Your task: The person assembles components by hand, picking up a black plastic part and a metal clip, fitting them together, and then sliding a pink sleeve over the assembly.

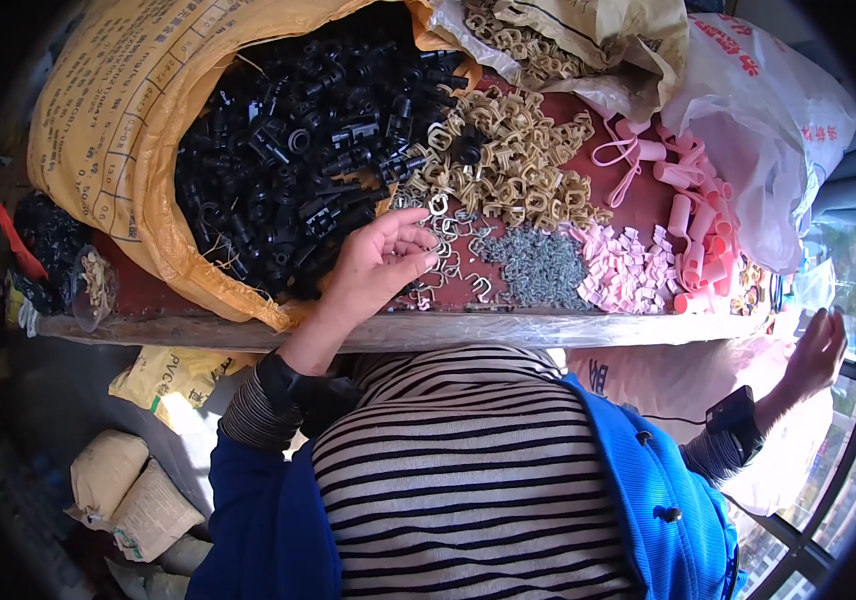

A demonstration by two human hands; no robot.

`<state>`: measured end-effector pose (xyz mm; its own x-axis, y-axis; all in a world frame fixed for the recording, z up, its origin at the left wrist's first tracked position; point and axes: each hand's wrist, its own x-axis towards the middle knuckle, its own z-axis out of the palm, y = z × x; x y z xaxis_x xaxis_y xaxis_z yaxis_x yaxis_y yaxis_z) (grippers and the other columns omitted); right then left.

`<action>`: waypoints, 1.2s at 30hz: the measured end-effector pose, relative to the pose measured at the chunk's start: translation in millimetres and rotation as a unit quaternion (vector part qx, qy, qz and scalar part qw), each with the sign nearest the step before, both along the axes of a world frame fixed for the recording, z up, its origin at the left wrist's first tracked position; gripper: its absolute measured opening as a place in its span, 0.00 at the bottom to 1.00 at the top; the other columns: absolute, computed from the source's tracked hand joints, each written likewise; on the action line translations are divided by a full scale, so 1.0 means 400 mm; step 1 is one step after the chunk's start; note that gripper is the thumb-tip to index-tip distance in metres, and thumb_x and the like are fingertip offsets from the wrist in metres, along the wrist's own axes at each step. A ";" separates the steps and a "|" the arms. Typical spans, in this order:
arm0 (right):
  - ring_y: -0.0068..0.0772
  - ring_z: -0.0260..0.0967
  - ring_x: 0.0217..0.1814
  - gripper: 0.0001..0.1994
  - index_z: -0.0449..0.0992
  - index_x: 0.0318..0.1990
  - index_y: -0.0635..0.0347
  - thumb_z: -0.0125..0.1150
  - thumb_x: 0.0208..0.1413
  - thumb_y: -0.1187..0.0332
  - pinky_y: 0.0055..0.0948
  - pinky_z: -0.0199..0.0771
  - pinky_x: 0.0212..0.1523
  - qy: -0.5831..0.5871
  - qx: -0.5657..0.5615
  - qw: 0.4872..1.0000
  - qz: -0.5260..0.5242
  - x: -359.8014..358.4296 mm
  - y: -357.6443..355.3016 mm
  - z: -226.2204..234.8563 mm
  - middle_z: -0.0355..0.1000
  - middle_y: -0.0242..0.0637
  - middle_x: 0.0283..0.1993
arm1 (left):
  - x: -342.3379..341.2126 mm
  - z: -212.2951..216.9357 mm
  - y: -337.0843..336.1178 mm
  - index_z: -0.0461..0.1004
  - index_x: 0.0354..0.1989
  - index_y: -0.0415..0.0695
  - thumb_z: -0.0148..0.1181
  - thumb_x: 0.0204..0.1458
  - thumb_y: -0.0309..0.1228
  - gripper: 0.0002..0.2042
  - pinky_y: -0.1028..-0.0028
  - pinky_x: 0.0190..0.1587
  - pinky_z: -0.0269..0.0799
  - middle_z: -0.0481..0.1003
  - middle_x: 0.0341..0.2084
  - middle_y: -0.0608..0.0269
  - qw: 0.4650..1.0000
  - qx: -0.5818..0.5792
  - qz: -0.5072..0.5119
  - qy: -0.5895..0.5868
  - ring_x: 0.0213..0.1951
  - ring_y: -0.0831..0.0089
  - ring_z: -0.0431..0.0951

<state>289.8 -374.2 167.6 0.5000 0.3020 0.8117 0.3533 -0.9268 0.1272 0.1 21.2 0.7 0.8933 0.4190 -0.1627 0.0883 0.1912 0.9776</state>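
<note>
Nearest the camera: striped shirt [468, 470] under an open blue jacket [648, 500], filling the lower middle of the view.

Right hand [816, 352] — held out low at the right, off the table, fingers spread apart and holding nothing, close to a pale plastic sack [688, 385] below the table edge. A dark band sits on that wrist.

Left hand [380, 262] — resting on the near part of the table [248, 330], fingers curled loosely together over small silvery metal clips [448, 250]; whether a clip is pinched between the fingertips cannot be told.

Metal clips: scattered on the red tabletop just beside and under the left fingertips, between the black parts and the grey heap.

Same row, rightward: heap of small grey screws [540, 265], then pale pink plastic pieces [628, 270], then pink tubes [698, 230] at the right end.

Farther back: pile of tan plastic clips [518, 160] — touching the metal clips at its near edge.

Left rear: large yellow woven sack [108, 130], lying open, spilling black plastic parts [298, 150] against the hand's left side.

Far right rear: white plastic bag [778, 110].

Floor, lower left: filled sacks [133, 495].
</note>
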 end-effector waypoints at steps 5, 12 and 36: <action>0.34 0.67 0.40 0.13 0.73 0.35 0.55 0.56 0.45 0.58 0.30 0.65 0.41 -0.028 -0.088 0.899 -0.428 -0.103 -0.163 0.063 0.71 0.36 0.36 | -0.002 0.022 0.044 0.65 0.44 0.39 0.58 0.39 0.25 0.20 0.79 0.34 0.67 0.70 0.35 0.61 0.974 0.209 0.068 0.057 0.32 0.76 0.70; 0.30 0.66 0.35 0.05 0.72 0.30 0.63 0.56 0.44 0.75 0.24 0.66 0.37 0.128 0.025 0.971 0.199 -0.103 0.188 -0.112 0.68 0.36 0.34 | -0.027 0.004 0.063 0.66 0.39 0.43 0.57 0.38 0.29 0.17 0.67 0.32 0.68 0.67 0.33 0.61 0.745 0.645 0.087 0.145 0.34 0.63 0.69; 0.38 0.59 0.33 0.06 0.67 0.25 0.59 0.51 0.35 0.72 0.31 0.60 0.36 0.284 -0.309 0.655 0.628 -0.300 0.639 -0.393 0.59 0.37 0.28 | -0.053 0.039 0.046 0.69 0.33 0.39 0.58 0.38 0.26 0.11 0.73 0.30 0.68 0.69 0.29 0.60 0.831 0.536 0.147 0.016 0.30 0.66 0.71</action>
